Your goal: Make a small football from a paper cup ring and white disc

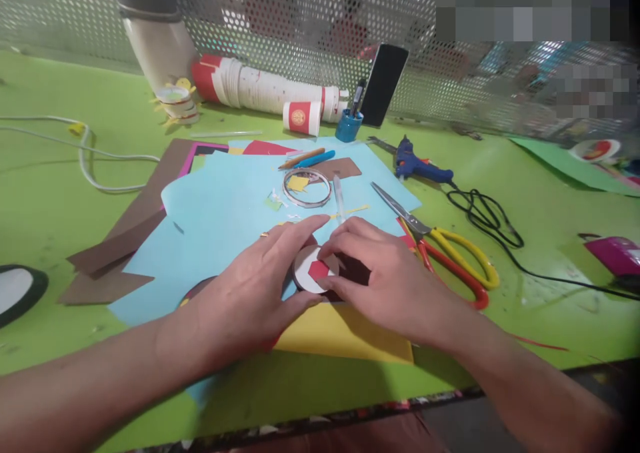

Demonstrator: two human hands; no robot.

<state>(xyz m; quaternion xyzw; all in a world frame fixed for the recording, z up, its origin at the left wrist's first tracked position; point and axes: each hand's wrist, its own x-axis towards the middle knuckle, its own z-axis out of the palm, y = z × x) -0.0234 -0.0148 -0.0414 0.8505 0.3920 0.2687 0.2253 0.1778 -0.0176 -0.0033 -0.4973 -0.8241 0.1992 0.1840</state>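
A small white paper disc (303, 273) with a dark edge lies in front of me on the layered sheets. On its face is a red paper hexagon (318, 270). My left hand (255, 273) curves round the disc from the left, thumb at its lower edge and fingers along the far side, steadying it. With bent fingers and thumb, my right hand (375, 266) pinches at the hexagon; its fingertips partly cover the right side of the disc. Light blue paper (215, 200) lies beneath and beyond both hands, and yellow paper (350, 336) lies nearer to me.
Scissors (425, 230) with red and yellow handles lie right of my right hand. Farther back are a blue glue gun (420, 165) with a black cord, a tape ring (286, 196), two pens (313, 160), a phone (385, 83), and stacked paper cups (260, 86). Brown card (145, 206) lies left.
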